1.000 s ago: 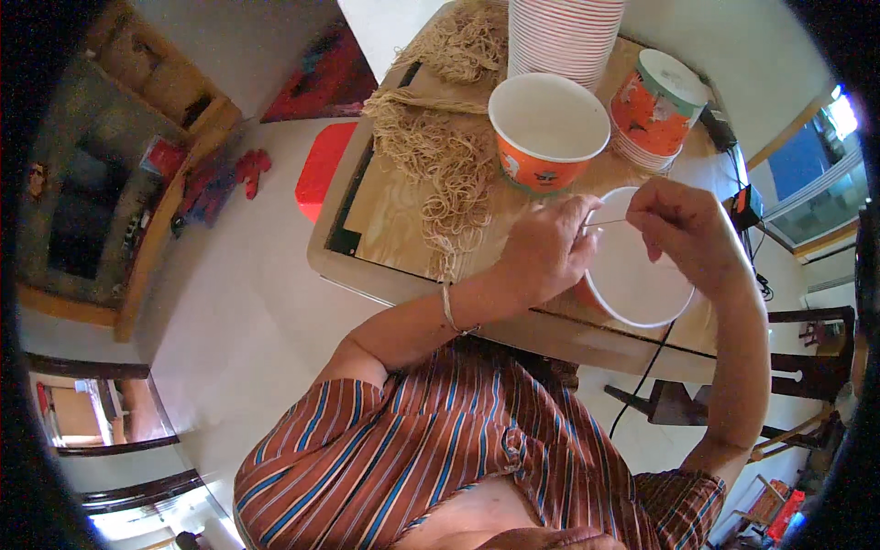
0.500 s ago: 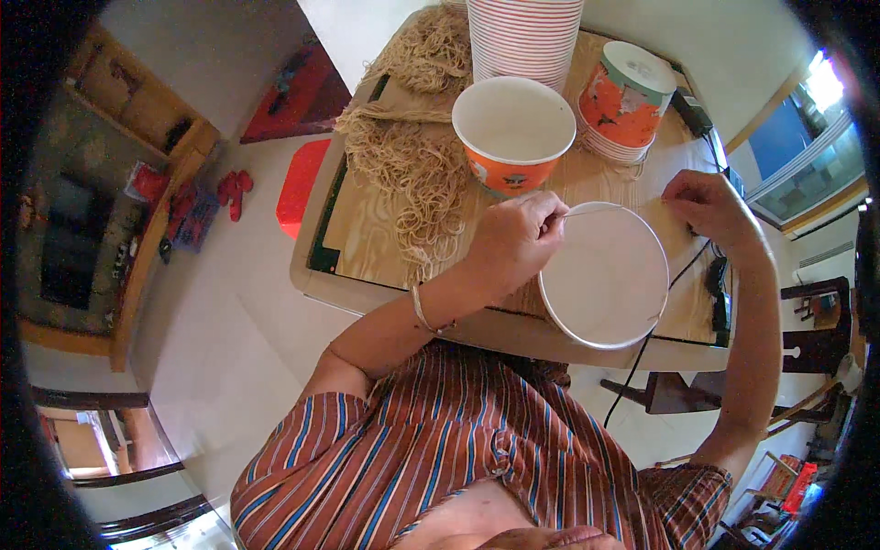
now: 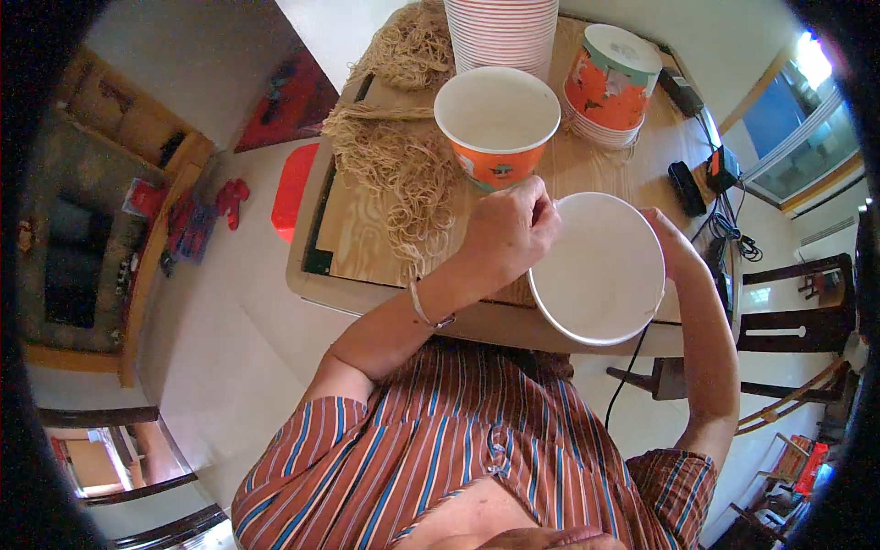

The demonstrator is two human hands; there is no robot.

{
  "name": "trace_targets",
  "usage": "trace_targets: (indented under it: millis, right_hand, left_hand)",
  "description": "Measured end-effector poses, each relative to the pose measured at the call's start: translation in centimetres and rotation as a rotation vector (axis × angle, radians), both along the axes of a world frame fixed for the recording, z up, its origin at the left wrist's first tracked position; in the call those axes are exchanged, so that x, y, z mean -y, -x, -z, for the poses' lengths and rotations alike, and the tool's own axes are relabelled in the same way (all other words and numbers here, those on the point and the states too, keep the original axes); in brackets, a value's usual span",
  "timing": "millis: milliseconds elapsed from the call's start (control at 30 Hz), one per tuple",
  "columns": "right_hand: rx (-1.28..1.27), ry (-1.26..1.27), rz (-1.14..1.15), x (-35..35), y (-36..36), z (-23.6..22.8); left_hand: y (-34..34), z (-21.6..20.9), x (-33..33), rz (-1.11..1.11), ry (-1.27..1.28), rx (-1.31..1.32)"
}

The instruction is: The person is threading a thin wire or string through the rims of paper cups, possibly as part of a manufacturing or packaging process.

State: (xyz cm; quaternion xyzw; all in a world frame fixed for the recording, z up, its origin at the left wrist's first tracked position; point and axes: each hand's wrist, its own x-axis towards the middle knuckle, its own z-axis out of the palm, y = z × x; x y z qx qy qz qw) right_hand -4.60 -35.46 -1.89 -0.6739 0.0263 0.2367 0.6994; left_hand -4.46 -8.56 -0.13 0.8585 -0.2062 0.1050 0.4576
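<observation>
A white-lined paper tub (image 3: 600, 266) tilts toward me at the table's front edge, its wide mouth facing up. My left hand (image 3: 515, 229) is closed in a fist at the tub's left rim; the thin string seen in it a moment earlier does not show clearly now. My right hand (image 3: 671, 240) is against the tub's right outer side, its fingers mostly hidden behind the rim. Just beyond my left hand stands an orange paper tub (image 3: 500, 163), upright. Tangled tan string (image 3: 412, 188) lies left of it on the wooden tabletop (image 3: 362, 243).
A tall stack of tubs (image 3: 502, 41) rises at the back. Right of it, an orange and green tub (image 3: 610, 87) sits upside down on several others. Black cables (image 3: 726, 225) and an adapter (image 3: 722, 170) lie along the right edge. A dark chair (image 3: 793, 325) stands at right.
My right hand has come down and left from above the rim to the tub's right side. The string stretched between my hands is no longer visible. My left hand stays closed.
</observation>
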Motion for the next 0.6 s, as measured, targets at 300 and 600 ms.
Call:
trace_targets:
  millis: [300, 600]
  right_hand:
    - [0.548, 0.810, 0.375, -0.7, 5.5, -5.9]
    - [0.486, 1.231, 0.137, -2.1, 9.3, -6.0]
  left_hand:
    - [-0.1, 0.5, -0.3, -0.045, 0.034, -0.020]
    - [0.4, 0.3, -0.1, -0.067, 0.008, 0.010]
